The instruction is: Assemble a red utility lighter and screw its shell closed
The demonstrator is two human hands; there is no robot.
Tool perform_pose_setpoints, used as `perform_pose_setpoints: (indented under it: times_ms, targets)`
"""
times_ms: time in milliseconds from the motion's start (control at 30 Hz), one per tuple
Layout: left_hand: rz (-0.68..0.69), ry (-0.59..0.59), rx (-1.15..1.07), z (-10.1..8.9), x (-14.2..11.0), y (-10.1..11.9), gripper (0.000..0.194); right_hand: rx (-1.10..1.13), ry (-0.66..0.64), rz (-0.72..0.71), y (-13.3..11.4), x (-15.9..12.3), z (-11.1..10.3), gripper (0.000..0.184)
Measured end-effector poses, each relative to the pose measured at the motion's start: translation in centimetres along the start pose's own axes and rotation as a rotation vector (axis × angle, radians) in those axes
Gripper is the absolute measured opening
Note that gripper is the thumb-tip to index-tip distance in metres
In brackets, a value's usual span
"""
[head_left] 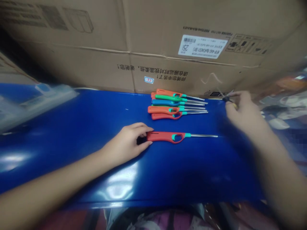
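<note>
A red long-nosed gas lighter [160, 136] lies flat on the blue table, its metal tube toward the right. My left hand [131, 139] has its thumb and fingertips closed on the handle's left end. At the right, above the table, my right hand [242, 110] is pinched around a small black-and-yellow thing [226, 99], blurred by motion, so its kind does not show. Behind the single lighter, a pile of several similar lighters [165, 109] in orange, red, green and blue lies with tubes pointing right.
A large cardboard box [96, 70] with upside-down printing and a white label [202, 47] stands along the back of the blue table [79, 134]. Some clear plastic packaging [43, 107] lies at the left. Blurred white items [279, 123] are at the far right.
</note>
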State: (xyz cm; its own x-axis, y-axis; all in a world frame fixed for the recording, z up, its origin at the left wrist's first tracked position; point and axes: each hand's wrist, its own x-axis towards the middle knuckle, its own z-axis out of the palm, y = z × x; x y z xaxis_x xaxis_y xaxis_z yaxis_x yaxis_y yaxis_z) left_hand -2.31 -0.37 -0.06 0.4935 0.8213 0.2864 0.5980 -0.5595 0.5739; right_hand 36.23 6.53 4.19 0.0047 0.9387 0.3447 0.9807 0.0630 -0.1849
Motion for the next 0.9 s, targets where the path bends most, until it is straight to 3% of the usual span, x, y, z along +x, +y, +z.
perform_pose_setpoints:
  times_ms: [33, 100, 167, 333, 567, 900]
  targets:
    - [0.0, -0.003, -0.002, 0.0, 0.0, 0.1, 0.029, 0.226, 0.068, 0.027, -1.5, -0.3, 0.0, 0.04]
    - [-0.003, -0.012, -0.01, 0.1, -0.1, 0.2, 0.029, 0.649, -0.019, -0.034, -4.7, -1.1, 0.5, 0.039]
    - [-0.001, -0.024, -0.023, 0.2, -0.2, 0.3, 0.03, 0.792, -0.169, -0.124, -7.9, -2.0, 1.4, 0.036]
    - [0.043, -0.083, -0.022, 0.4, -0.5, 0.6, 0.03, 0.821, -0.295, -0.449, -13.7, -3.6, 3.5, 0.023]
    - [0.071, -0.121, 0.015, 0.2, -0.8, 0.8, 0.029, 0.676, -0.284, -0.631, -18.0, -2.7, 5.7, 0.023]
    - [0.051, -0.158, 0.026, 0.0, -1.1, 1.2, 0.031, 0.674, -0.254, -0.496, -20.8, -0.7, 7.6, 0.019]
